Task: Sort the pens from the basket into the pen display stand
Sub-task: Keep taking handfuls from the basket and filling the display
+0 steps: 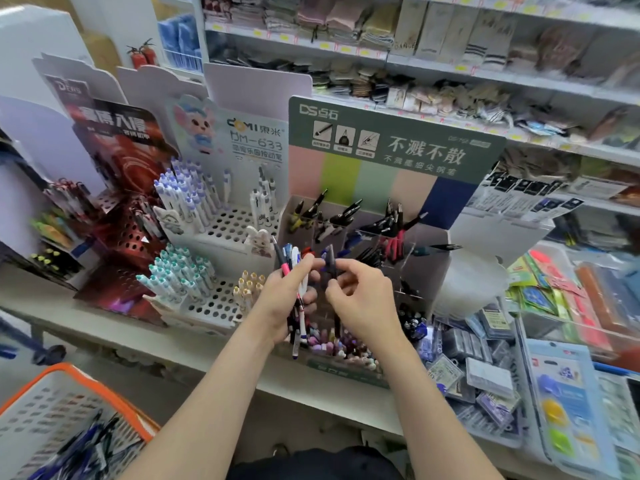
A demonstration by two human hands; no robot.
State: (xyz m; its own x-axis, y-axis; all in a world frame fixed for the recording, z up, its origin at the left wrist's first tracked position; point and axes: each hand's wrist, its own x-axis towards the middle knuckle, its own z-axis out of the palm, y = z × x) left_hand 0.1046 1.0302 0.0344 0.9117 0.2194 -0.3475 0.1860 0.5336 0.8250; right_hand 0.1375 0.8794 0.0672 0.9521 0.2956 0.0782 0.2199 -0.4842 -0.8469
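Observation:
My left hand [284, 299] grips a bundle of several pens [298, 317], with pink, blue and white barrels sticking out above and below the fist. My right hand [360, 303] pinches one dark pen [330, 263] upright, right beside the bundle. Both hands hover in front of the green-headed pen display stand [394, 147], whose clear compartments [346, 230] hold dark and red pens. The orange-rimmed basket [65, 372] sits at the lower left with blue and dark pens lying in its bottom.
A white perforated pen rack [221, 306] with teal and purple capped pens stands left of the stand, and a red rack [128, 233] beyond it. Packaged stationery [491, 372] crowds the shelf to the right. Shelves of folded goods [433, 39] run behind.

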